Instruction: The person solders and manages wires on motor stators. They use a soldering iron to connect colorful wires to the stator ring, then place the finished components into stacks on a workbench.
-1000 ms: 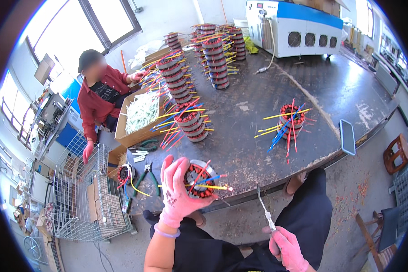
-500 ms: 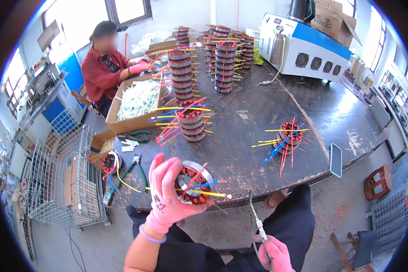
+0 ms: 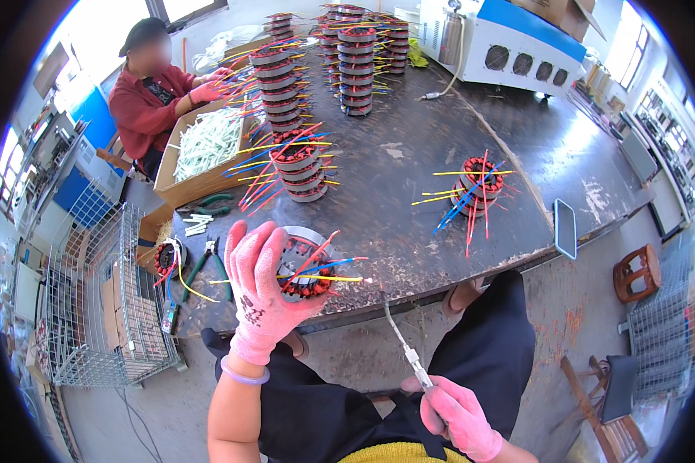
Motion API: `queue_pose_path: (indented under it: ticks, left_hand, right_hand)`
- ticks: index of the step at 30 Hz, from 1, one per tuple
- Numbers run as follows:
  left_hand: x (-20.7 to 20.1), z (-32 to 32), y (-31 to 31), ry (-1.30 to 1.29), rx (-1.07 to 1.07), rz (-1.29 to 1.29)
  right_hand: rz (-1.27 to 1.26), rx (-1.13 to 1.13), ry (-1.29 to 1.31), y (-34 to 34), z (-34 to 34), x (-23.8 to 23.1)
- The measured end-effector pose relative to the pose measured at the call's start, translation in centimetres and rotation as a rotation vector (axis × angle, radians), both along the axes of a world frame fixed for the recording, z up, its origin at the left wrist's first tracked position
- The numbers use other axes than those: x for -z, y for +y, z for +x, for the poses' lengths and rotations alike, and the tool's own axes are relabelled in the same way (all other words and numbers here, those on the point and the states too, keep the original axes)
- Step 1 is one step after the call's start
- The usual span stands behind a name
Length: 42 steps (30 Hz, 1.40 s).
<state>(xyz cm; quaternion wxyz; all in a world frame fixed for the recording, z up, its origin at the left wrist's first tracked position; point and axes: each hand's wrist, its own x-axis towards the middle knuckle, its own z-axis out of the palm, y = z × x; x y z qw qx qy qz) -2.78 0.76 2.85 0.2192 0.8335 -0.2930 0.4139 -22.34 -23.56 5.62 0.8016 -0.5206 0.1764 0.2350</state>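
My left hand [image 3: 259, 289], in a pink glove, grips a motor stator [image 3: 315, 288] above the table's front edge. Red, blue and yellow wires stick out from the stator to the right. A bright spot shows at the tip of its yellow wire [image 3: 340, 278]. My right hand [image 3: 459, 413], gloved in pink too, is closed round the handle of a thin torch [image 3: 413, 359] with a bent metal nozzle. The nozzle tip lies just below and right of the yellow wire's end, apart from it. Whether a flame burns there I cannot tell.
Stacked stators [image 3: 297, 170] stand mid-table, with a small stack [image 3: 479, 185] to the right. Pliers [image 3: 208, 262], a wired stator [image 3: 168, 258] and a phone-like slab [image 3: 565, 229] lie near the edges. Across the table a co-worker [image 3: 150, 112] handles wires beside a carton [image 3: 235, 166].
The view has shifted, so the table sits higher in the picture. My right hand has brought the torch nozzle up and nearer the yellow wire's end. My left hand keeps its hold on the stator.
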Motion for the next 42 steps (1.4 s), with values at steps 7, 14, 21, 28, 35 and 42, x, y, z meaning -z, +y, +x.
queue_pose_path:
  ticks: [7,14,21,28,35,42]
  left_hand:
    - [0.2,0.0,-0.4,-0.018,-0.016,0.016]
    - [0.3,0.0,-0.3,-0.024,0.001,0.040]
    - [0.2,0.2,-0.3,-0.034,0.010,0.052]
    - [0.5,0.0,-0.3,-0.012,-0.004,0.048]
    - [0.4,-0.1,0.0,-0.005,0.004,0.110]
    - [0.3,0.0,-0.2,-0.028,0.007,0.092]
  right_hand:
    - [-0.012,-0.042,-0.098,0.0,0.3,0.4]
    - [-0.008,-0.032,-0.078,0.3,0.5,0.7]
    - [-0.027,-0.044,-0.074,0.2,0.6,0.8]
    - [-0.003,-0.033,-0.070,0.2,0.7,0.5]
    - [-0.017,-0.032,-0.079,0.3,0.4,1.1]
    - [-0.056,-0.063,-0.102,0.1,0.5,1.0]
